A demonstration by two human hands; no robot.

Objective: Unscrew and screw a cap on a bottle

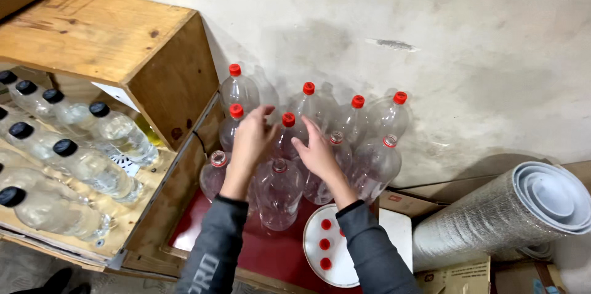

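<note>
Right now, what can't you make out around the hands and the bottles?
- Head view: the left hand and right hand cover the middle clear bottles; any grip is hidden.
- Whether the capless bottles hold liquid: too unclear.
- The white plate with red caps is partly covered by the right sleeve.
- The black-capped bottles are cut off by the left edge.

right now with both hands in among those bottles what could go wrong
1. The left hand and right hand reach between tightly packed empty bottles; a nudge could topple several.
2. Some are uncapped, and loose red caps on the white plate near the right sleeve could get swept off.
</note>
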